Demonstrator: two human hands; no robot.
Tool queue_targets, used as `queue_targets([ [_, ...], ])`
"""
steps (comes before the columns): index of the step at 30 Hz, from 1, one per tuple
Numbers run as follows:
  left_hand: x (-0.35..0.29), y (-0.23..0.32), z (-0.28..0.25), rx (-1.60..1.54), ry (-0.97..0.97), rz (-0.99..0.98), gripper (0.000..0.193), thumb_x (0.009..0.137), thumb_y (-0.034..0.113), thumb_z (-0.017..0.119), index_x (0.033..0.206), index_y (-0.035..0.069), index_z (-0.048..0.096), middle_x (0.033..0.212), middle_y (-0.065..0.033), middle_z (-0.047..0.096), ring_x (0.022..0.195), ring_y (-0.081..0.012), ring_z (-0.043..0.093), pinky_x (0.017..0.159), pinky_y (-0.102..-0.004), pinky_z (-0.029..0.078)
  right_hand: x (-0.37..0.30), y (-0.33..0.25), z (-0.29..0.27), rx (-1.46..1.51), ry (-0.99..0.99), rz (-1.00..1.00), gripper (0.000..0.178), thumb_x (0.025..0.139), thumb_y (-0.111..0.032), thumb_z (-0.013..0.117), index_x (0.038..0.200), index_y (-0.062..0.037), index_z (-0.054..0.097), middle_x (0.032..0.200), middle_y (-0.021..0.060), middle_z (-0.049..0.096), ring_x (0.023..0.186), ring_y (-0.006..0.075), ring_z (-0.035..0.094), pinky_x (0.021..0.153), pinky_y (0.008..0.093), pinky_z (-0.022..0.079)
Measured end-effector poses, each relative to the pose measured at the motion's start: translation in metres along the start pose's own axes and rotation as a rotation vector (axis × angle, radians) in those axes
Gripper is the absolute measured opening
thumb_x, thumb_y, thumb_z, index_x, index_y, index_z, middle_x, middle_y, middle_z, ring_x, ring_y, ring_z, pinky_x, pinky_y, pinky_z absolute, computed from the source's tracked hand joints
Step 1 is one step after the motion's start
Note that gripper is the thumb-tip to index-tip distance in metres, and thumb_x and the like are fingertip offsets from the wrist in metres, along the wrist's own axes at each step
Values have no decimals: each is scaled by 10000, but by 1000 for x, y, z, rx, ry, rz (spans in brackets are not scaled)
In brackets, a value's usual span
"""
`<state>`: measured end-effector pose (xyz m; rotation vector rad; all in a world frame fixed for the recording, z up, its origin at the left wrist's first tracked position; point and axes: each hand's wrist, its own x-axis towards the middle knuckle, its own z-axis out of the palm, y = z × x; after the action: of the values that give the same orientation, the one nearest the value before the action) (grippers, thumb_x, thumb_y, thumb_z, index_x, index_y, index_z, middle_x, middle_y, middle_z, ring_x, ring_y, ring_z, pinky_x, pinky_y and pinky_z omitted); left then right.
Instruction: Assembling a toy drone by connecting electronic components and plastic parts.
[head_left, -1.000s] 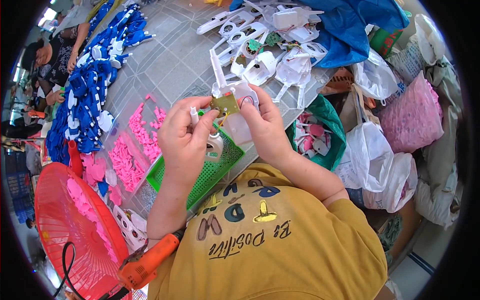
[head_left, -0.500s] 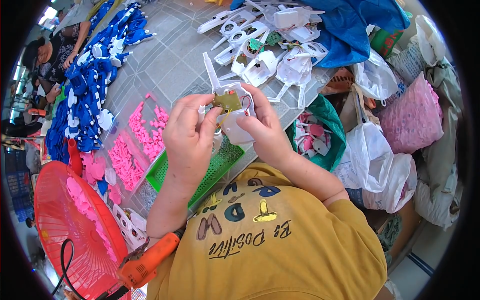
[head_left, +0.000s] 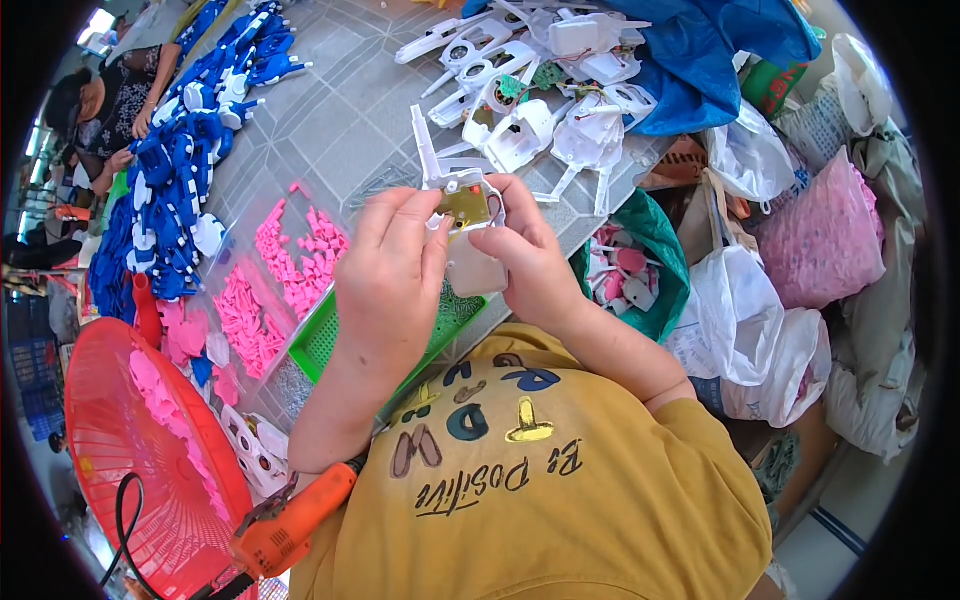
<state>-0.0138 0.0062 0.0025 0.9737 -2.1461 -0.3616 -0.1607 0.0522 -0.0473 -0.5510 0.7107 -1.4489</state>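
My right hand (head_left: 535,258) grips a white plastic toy housing (head_left: 477,275) by its right side, the thumb lying across its front. A long white prong sticks up from the housing's top. Inside the housing sits a yellow-green circuit board (head_left: 463,202) with thin red and yellow wires. At the board's left edge, the fingers and thumb of my left hand (head_left: 388,275) are pinched together on it. A small white piece shows by those fingertips, partly hidden. Below my hands stands a green perforated tray (head_left: 318,345) with small metal screws in it.
White housings (head_left: 590,135) are piled at the back. Pink small parts (head_left: 250,320) and blue-and-white toy pieces (head_left: 185,160) lie left. An orange power screwdriver (head_left: 300,520) rests by a red basket (head_left: 160,470). A green bag (head_left: 665,265) of parts stands right. Another person (head_left: 125,100) sits far left.
The housing has tilted in my right hand, so its lower part hangs straighter down. My left fingers have shifted slightly right along the board's edge.
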Motion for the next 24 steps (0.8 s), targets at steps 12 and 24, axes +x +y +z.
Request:
queue_targets([
  [12, 0, 3, 0, -13, -98, -16, 273, 851, 34, 695, 1116, 5, 631, 1055, -144, 618, 852, -313, 669, 687, -386, 560, -5, 2, 8, -273, 155, -149, 339, 961, -110, 605, 1268, -64, 469, 1123, 16, 596, 991, 68, 556, 847, 237, 458],
  [24, -5, 1, 6, 22, -82, -16, 287, 847, 28, 694, 1124, 3, 622, 1058, -149, 611, 840, -318, 666, 680, -390, 559, -7, 11, 6, -335, 147, -215, 362, 940, -84, 572, 1280, -51, 455, 1145, 34, 590, 1027, 95, 561, 874, 265, 464],
])
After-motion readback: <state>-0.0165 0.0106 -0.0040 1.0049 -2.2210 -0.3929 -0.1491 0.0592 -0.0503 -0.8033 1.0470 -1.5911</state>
